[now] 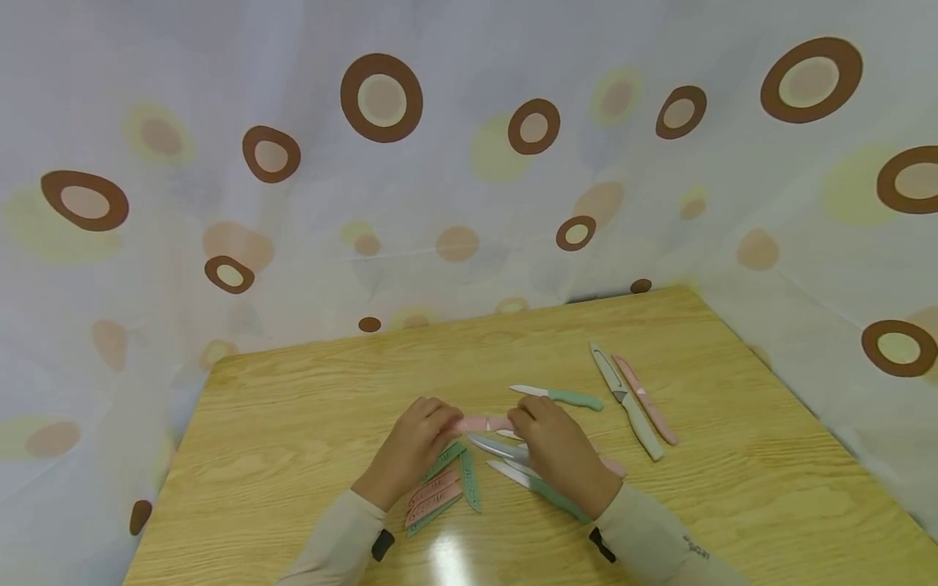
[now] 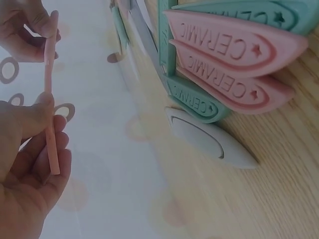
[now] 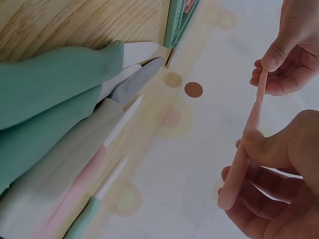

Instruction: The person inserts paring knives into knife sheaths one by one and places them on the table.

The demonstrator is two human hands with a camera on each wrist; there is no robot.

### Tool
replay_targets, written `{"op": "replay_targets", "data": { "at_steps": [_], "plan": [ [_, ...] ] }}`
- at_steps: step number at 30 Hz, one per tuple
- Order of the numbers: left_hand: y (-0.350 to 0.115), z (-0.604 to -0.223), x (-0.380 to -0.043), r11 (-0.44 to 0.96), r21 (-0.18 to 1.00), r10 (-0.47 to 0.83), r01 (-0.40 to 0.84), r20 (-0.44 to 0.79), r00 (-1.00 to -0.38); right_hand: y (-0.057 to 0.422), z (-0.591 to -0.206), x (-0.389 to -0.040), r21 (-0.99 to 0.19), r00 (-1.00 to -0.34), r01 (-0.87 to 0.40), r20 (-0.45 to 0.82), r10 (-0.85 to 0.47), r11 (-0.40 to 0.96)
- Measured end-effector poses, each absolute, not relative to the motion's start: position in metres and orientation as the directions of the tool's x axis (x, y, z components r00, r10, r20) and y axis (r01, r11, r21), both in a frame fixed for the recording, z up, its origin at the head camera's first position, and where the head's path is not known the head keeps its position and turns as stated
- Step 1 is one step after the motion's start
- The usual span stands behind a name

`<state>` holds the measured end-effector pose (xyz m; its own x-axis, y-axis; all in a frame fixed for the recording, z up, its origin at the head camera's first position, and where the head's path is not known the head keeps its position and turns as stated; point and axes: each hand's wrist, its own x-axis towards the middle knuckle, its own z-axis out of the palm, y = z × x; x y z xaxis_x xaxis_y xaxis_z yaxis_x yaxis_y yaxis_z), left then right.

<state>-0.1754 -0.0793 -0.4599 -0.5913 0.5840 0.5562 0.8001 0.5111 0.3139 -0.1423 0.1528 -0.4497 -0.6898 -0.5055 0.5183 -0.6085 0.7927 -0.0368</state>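
Note:
My left hand [image 1: 414,443] pinches the pink blade sheath [image 2: 53,154] between thumb and fingers. The pink handle of a knife [image 3: 238,174] is gripped by my right hand [image 1: 553,443]. Sheath and handle lie in one line between the hands, raised above the table, and the blade is hidden inside the sheath. Close to the left hand lie several pink and green sheaths [image 2: 224,45] marked CERAMIC, with a pale grey sheath [image 2: 212,139] beside them. Bare knives with green [image 3: 55,79], grey [image 3: 70,154] and pink handles lie under and beside the right hand.
A green-handled knife [image 1: 575,399] with a white blade lies beyond the right hand. Farther right are a grey knife [image 1: 640,423] and a pink knife [image 1: 648,403], both in sheaths. A patterned curtain [image 1: 454,163] stands behind the wooden table [image 1: 293,423].

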Motion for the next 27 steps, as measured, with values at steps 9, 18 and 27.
{"op": "replay_targets", "data": {
  "at_steps": [9,18,27],
  "plan": [
    [-0.079,-0.462,-0.174,0.542,0.329,0.589,0.774,0.509,-0.628,0.158,-0.457,-0.141,-0.041,-0.734,-0.581,0.459,-0.501,0.813],
    [-0.090,-0.472,-0.180,0.736,0.313,0.464,0.600,0.412,-0.784,0.197,-0.466,-0.138,-0.045,-0.823,-0.459,0.398,-0.405,0.887],
    [-0.096,-0.489,-0.184,0.814,0.342,0.449,0.470,0.144,-0.882,0.272,-0.453,-0.149,-0.216,-0.923,-0.247,0.348,-0.162,0.945]
  ]
}}
